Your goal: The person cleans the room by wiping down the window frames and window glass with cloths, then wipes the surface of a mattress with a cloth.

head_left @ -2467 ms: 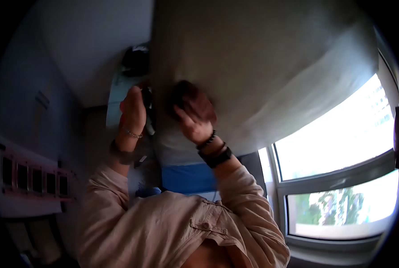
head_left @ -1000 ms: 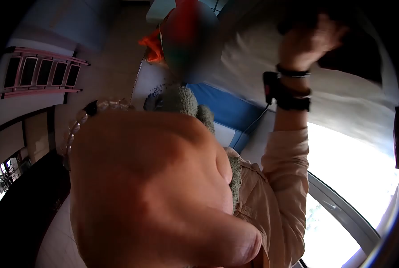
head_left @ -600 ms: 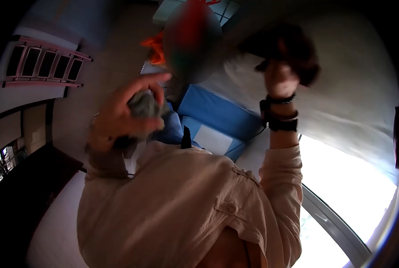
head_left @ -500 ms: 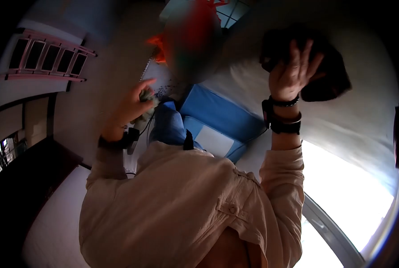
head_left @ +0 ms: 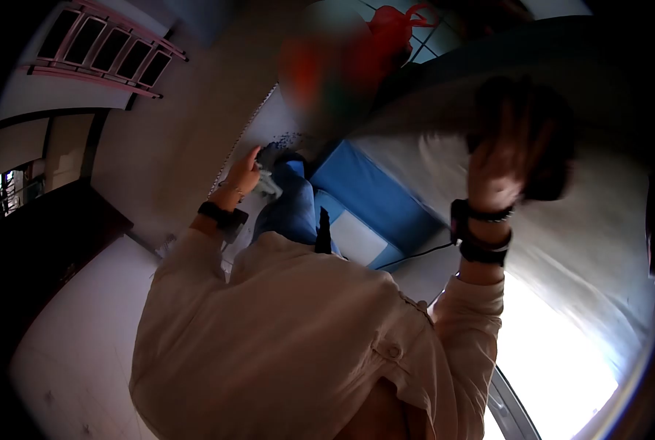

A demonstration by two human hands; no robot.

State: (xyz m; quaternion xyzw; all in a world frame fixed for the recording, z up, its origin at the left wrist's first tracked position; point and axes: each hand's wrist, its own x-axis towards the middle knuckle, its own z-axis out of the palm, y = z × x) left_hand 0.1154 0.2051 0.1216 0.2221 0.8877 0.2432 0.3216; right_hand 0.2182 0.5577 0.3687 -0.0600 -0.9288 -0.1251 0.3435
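My left hand (head_left: 242, 174) is curled beside my jeans-clad leg (head_left: 287, 202), with its fingers partly hidden. A crumpled, greyish cloth-like thing (head_left: 269, 182) sticks out from its grip. On the right, my right hand (head_left: 505, 165) lies with fingers spread over a dark, soft-looking thing (head_left: 551, 165), whose kind the dim light hides. That dark thing rests on a wide pale sheet-like surface (head_left: 599, 242). Motion blurs the right fingers. Both wrists carry dark bands.
A blue box-like piece (head_left: 375, 194) with a pale panel (head_left: 357, 235) stands between my arms. A red bag (head_left: 393, 37) sits at the top. A pink ladder-like frame (head_left: 107, 48) is at upper left. Dark furniture (head_left: 63, 257) stands left; a bright window (head_left: 562, 352) is lower right.
The view has shifted, so the surroundings sit differently. My left hand has moved up toward the leg, with the greyish thing. My right hand stays on the dark thing, now blurred.
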